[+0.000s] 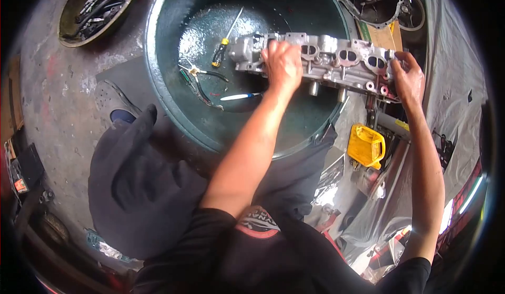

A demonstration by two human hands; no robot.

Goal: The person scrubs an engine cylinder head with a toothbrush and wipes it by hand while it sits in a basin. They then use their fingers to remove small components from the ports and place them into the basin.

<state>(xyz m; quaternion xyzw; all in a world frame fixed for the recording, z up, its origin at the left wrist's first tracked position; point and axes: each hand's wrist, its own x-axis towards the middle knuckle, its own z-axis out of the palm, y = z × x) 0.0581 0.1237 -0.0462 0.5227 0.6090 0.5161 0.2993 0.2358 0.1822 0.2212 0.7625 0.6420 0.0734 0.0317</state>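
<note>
A silver engine cylinder head (329, 57) is held over the right part of a large round green tub (158, 78). My left hand (284, 65) is closed on its upper side, left of the middle. At its right end my right hand (408, 81) grips the edge with bent fingers. Oval ports line the side that faces me, and two short metal tubes stick out below. Inside the tub lie a screwdriver (221, 52) with a yellow and black handle, pliers (199, 73) and a white pen-like tool (239, 97).
A bowl (79, 38) of loose metal parts stands on the floor at the upper left. To the right are a yellow plastic jug (366, 145), a grey plastic sheet (457, 67) and a metal engine casing (374, 2). My legs (137, 188) flank the tub's near side.
</note>
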